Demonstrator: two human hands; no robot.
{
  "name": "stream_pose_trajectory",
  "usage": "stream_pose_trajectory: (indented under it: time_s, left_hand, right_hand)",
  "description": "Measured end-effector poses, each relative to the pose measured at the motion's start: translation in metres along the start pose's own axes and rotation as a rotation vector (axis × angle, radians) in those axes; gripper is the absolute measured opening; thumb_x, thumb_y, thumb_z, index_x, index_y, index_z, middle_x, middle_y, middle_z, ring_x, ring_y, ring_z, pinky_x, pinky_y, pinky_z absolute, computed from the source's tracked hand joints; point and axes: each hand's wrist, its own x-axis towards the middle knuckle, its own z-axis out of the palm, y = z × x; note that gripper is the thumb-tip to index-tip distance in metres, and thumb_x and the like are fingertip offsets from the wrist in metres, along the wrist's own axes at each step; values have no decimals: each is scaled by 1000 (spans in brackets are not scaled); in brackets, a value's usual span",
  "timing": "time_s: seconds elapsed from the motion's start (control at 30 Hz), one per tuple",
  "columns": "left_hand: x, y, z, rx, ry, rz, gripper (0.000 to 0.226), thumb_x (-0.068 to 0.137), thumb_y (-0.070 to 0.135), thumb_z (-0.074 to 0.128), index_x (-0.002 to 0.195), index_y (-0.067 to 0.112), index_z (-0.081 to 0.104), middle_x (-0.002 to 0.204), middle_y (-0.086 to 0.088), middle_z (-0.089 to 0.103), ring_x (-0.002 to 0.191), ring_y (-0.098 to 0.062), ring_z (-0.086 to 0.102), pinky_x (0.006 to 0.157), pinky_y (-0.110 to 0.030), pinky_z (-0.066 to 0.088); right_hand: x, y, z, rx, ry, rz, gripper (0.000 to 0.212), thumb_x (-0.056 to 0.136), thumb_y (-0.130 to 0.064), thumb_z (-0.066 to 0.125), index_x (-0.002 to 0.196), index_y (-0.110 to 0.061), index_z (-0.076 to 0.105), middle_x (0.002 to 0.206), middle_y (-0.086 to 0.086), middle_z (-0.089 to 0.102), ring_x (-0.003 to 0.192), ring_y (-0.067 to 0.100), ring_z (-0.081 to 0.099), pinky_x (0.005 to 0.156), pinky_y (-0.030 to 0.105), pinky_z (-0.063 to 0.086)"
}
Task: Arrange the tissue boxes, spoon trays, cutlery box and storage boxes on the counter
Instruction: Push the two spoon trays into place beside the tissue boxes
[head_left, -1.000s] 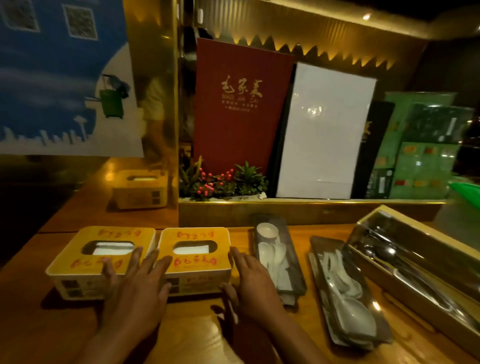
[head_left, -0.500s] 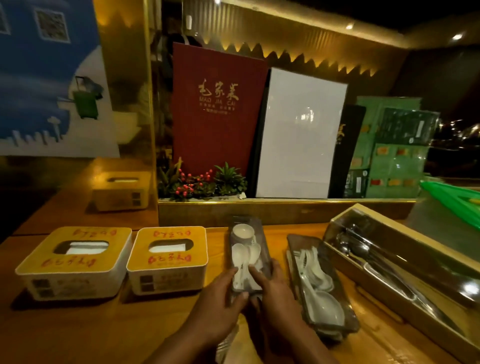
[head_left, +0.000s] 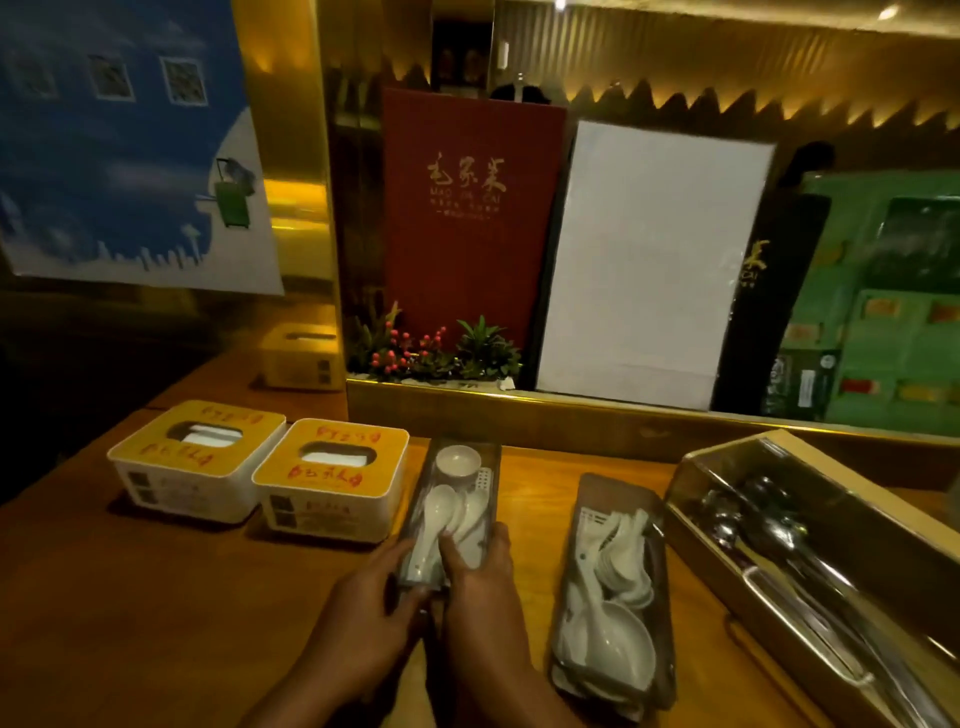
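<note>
Two white tissue boxes with yellow lids stand side by side on the wooden counter, one (head_left: 195, 457) at the left and one (head_left: 332, 480) right of it. Beside them lies a narrow spoon tray (head_left: 491, 457) holding white spoons and a small cup. My left hand (head_left: 363, 613) and my right hand (head_left: 480, 597) both grip its near end, thumbs over the rim. A second spoon tray (head_left: 587, 499) with white spoons lies apart to the right. At the far right stands a long cutlery box (head_left: 810, 467) with metal utensils.
A third tissue box (head_left: 298, 361) sits further back on the left. Behind a raised gold-edged ledge (head_left: 571, 415) stand a red menu (head_left: 467, 223), a white board (head_left: 649, 270), green menus and a small plant (head_left: 436, 348). Bare counter lies in front of the tissue boxes.
Both hands left the right tissue box and moved right onto the near end of the first spoon tray. The tray now lies closer to the tissue boxes and straighter.
</note>
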Motion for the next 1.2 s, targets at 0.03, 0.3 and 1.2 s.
stream_pose_trajectory:
  time_s: [0.03,0.3,1.2]
  left_hand:
    - [-2,-2,1,1,15,-10,57,90,22,71,106,73,51,127,37,55,120,-1,59,99,-33,53]
    - [-16,18,18,219,178,56,58,92,14,68,140,40,47,148,15,43,125,-8,49,88,-17,46]
    - [-9,77,116,792,-192,166,73,97,64,34,159,30,19,169,6,11,155,-14,-3,125,-46,-7]
  right_hand:
    - [-2,-2,-3,10,-15,-25,56,101,-33,46,151,-44,24,164,13,-10,150,33,10,119,35,23]
    - [-34,18,-71,-52,-71,-192,84,92,-31,64,156,-38,11,164,0,-18,152,26,3,117,31,21]
    - [-35,154,-110,173,-101,-96,110,65,-80,66,154,-30,26,159,-8,21,140,15,34,105,36,47]
